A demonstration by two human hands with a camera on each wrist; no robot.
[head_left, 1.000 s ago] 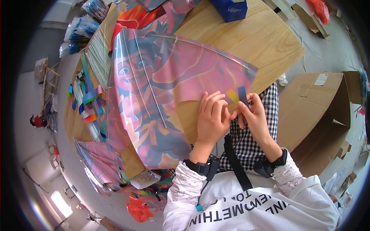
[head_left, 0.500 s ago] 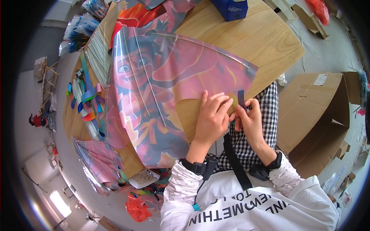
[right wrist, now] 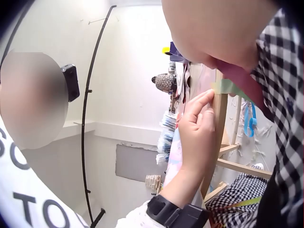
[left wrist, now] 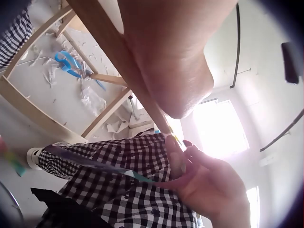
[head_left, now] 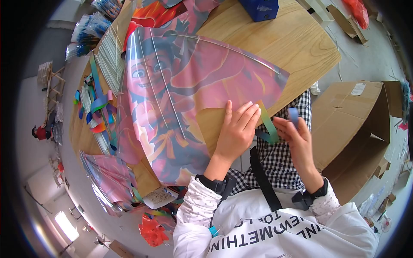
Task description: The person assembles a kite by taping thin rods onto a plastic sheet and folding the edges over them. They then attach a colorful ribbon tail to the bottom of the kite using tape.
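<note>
The kite-like printed sheet (head_left: 185, 81), pink and blue with thin rods, lies on the wooden table. My left hand (head_left: 238, 133) rests at the table edge beside its lower edge, fingers extended. At these fingertips a multicoloured ribbon (head_left: 269, 127) starts yellow-green and hangs over the edge; the right wrist view shows its green part (right wrist: 228, 87) against the wood. My right hand (head_left: 297, 142) holds the ribbon off the edge, over the lap, a blue part standing between its fingers. In the left wrist view the ribbon (left wrist: 104, 167) trails from my right hand (left wrist: 213, 185). Its exact hold is partly hidden.
A blue box (head_left: 263, 10) stands at the table's far edge. White rods (head_left: 107, 64) and coloured ribbons (head_left: 101, 105) lie at the left, near a smaller printed sheet (head_left: 107, 176). A large open carton (head_left: 344, 116) stands on the right. Blue scissors (left wrist: 69, 64) lie on the floor.
My right hand has moved right and slightly down, away from the left hand, and more of the ribbon shows between them. My left hand stays at the table edge, its fingers straighter.
</note>
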